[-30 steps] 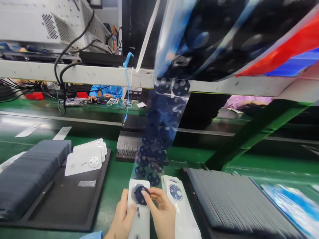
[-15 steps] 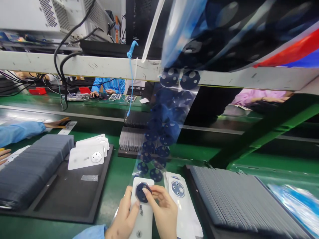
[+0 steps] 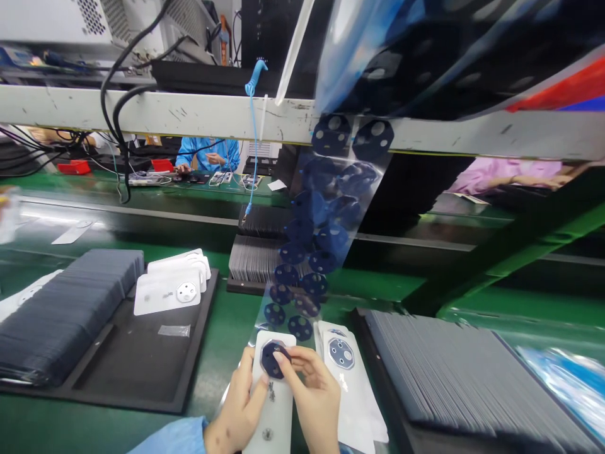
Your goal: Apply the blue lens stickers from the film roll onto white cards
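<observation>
My left hand (image 3: 242,398) is closed on the left edge of a white phone back panel (image 3: 278,413), its thumb lying on the panel face. Between the thumb and fingers of my right hand (image 3: 314,394) is a dark octagonal sticker (image 3: 273,359) with small holes, lying over the camera ring near the panel's top. Whether the sticker is fully flat there I cannot tell. Behind the panel hangs a clear strip (image 3: 302,277) carrying two columns of similar dark stickers. Right of my hands lie several overlapping white panels (image 3: 354,391) with octagonal camera rings.
At left, a black tray (image 3: 142,366) holds a row of dark grey panels (image 3: 80,309) and several white panels (image 3: 170,290). Another tray at right holds grey panels (image 3: 454,372). A white shelf beam (image 3: 198,113) crosses above, and a green post (image 3: 510,246) slants at right. Co-workers sit beyond.
My hands and the panel stay nearly in place, the sticker still pinched at the camera ring. The view has shifted slightly. The co-worker's arm at far left has withdrawn from the white panel there.
</observation>
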A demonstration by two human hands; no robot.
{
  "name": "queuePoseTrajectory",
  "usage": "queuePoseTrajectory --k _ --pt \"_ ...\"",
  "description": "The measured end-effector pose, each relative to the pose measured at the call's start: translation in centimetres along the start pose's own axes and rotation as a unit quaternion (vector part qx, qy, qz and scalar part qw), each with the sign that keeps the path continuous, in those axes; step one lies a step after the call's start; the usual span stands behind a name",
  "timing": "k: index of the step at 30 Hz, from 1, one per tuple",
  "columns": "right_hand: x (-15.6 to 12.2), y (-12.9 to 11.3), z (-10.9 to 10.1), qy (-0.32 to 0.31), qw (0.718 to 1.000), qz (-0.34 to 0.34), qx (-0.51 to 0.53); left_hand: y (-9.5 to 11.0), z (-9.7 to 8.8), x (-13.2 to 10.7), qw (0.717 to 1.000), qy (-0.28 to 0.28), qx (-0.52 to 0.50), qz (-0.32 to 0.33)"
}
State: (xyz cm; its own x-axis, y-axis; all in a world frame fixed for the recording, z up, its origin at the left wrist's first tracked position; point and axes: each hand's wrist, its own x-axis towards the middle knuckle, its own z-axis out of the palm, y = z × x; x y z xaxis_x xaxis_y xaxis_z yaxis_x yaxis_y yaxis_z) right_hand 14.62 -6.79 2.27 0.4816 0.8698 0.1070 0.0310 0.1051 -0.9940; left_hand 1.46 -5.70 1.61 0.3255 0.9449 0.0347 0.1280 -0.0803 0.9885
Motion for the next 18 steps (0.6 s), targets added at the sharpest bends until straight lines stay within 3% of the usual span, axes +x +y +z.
queuePoseTrajectory --k 18 --pt "-0.09 0.37 -0.03 -0.002 1.0 0.004 -0.003 0.2 -0.03 -0.06 1.0 -0.001 0.013 -0.006"
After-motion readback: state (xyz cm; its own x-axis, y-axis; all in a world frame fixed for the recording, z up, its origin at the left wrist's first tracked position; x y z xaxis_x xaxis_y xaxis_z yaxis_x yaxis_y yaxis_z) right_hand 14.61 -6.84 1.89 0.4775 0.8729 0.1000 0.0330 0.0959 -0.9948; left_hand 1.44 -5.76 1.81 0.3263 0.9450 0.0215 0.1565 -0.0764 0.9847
